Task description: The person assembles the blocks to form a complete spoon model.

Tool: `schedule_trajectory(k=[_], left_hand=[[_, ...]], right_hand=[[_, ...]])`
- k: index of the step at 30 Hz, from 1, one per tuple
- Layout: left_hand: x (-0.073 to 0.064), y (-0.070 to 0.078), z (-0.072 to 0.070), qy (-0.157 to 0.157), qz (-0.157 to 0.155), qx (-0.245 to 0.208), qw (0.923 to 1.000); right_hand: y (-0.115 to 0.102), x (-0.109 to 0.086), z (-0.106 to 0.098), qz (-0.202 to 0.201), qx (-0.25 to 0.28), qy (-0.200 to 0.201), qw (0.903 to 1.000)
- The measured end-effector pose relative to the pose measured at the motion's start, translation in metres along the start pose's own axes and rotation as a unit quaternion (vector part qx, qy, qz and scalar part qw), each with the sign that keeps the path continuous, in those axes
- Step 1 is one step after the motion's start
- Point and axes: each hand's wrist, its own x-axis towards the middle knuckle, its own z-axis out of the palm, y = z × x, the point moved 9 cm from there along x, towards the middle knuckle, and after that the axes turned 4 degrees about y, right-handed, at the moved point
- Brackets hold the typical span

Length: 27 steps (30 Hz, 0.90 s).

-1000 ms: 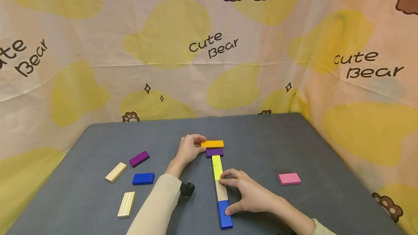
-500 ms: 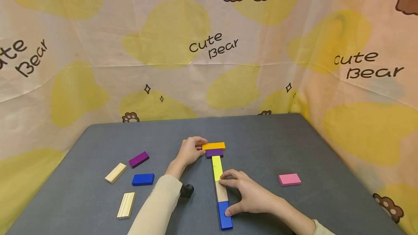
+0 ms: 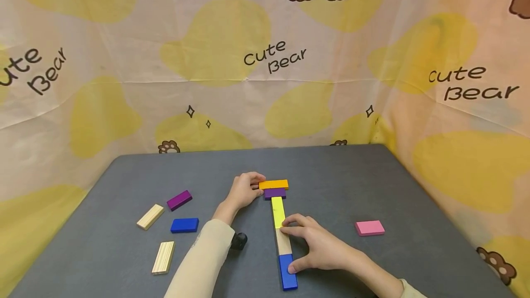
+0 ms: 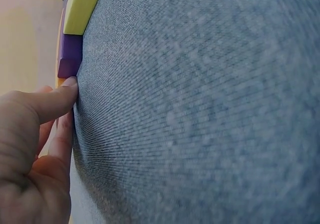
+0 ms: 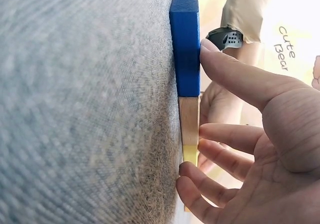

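In the head view my left hand (image 3: 245, 191) pinches the left end of an orange block (image 3: 274, 184). That block lies crosswise just behind a shorter dark purple block (image 3: 275, 193). From there a row runs toward me: a yellow-green block (image 3: 278, 210), a plain wooden block (image 3: 283, 242) and a blue block (image 3: 287, 272). My right hand (image 3: 320, 245) is spread over the row from the right. Its thumb touches the top of the blue block, and fingertips rest near the joint of the yellow-green and wooden blocks. In the left wrist view the orange block is mostly hidden behind the fingers (image 4: 60, 102).
Left of my left arm lie a purple block (image 3: 179, 200), a blue block (image 3: 184, 225) and two plain wooden blocks, one farther back (image 3: 150, 216) and one nearer (image 3: 163, 258). A pink block (image 3: 370, 228) lies to the right on the grey table (image 3: 331, 169).
My left hand has brought the orange block slightly right and nearer, up toward the dark purple block. My right hand has kept its place on the row. The head view has shifted slightly.
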Motion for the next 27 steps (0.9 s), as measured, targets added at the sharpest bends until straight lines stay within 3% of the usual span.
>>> schedule_trajectory(k=[12,18,27], left_hand=[[-0.0035,-0.0001,-0.0001,0.005,0.014,-0.017,0.9997],[-0.0043,-0.0033,0.0009,0.006,-0.004,-0.026,0.9996],[-0.0044,-0.0044,0.0042,0.005,-0.002,-0.017,0.9999]], right_hand=[[0.0007,0.0009,0.0007,0.005,-0.001,-0.002,1.0],[-0.0005,0.0003,0.0003,0.002,0.001,-0.001,1.0],[0.0001,-0.0006,0.0008,-0.003,0.005,0.0,1.0]])
